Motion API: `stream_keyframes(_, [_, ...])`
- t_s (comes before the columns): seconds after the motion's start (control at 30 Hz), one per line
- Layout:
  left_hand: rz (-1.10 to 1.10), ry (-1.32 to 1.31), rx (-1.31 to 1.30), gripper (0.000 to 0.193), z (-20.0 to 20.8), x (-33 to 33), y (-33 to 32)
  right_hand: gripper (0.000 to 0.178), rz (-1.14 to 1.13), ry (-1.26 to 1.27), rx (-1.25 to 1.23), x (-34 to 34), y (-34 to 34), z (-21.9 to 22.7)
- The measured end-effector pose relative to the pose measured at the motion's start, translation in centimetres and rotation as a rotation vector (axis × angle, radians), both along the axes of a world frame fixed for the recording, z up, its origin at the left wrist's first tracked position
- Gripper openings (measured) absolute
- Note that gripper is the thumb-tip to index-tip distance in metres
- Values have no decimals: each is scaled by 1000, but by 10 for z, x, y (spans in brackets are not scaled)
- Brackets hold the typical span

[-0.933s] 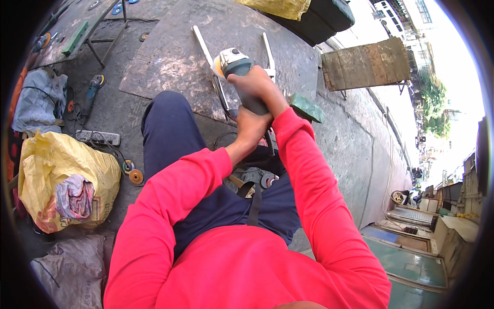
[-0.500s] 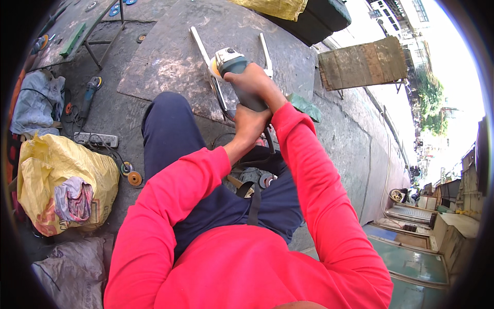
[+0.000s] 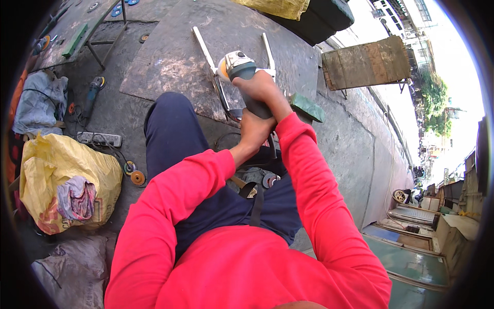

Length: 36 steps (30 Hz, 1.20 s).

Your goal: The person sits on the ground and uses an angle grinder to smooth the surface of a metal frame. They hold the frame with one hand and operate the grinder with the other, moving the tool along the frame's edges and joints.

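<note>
Both my hands are closed on an angle grinder (image 3: 240, 63) with a pale head and a dark body. My right hand (image 3: 263, 90) wraps the body just behind the head. Lower down, my left hand (image 3: 254, 131) grips the rear end. The yellow-orange disc (image 3: 222, 68) on the grinder is beside the left bar of a shiny metal frame (image 3: 204, 47); whether they touch I cannot tell. Two prongs of this frame point away from me over a worn flat board (image 3: 164, 64). The grinder and my hands hide part of the frame.
A green block (image 3: 309, 108) lies right of my right wrist. On the left are a second grinder (image 3: 92, 95), a power strip (image 3: 100, 139), loose discs (image 3: 137, 177) and a yellow sack (image 3: 56, 165) with a cloth on it. A low wooden table (image 3: 366, 63) stands at the far right.
The grinder, held in both hands, has shifted slightly right and toward me along the frame. More of the green block shows beside my right sleeve.
</note>
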<state>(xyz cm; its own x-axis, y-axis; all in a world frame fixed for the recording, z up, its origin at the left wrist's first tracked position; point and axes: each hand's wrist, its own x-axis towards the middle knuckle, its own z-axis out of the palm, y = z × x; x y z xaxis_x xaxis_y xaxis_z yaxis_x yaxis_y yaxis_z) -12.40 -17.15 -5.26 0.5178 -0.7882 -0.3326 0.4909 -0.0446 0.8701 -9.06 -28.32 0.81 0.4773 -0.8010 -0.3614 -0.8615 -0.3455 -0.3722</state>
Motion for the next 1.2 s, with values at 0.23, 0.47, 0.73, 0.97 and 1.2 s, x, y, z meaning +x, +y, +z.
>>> stream_keyframes(0.23, [-55, 2, -59, 47, 3, 1, -5, 74, -42, 17, -21, -6, -8, 5])
stream_keyframes(0.47, [38, -21, 22, 55, -9, -6, -6, 73, 13, -7, 19, -4, -4, -2])
stream_keyframes(0.73, [-155, 12, 6, 56, 3, -23, -37, 75, -164, 35, -39, -41, -44, 1])
stream_keyframes(0.97, [-13, 3, 109, 54, 11, -26, -28, 74, -41, 53, -9, -31, -39, -4])
stream_keyframes(1.2, [-129, 25, -101, 40, 11, -43, -54, 72, -175, 16, -62, -67, -68, -2])
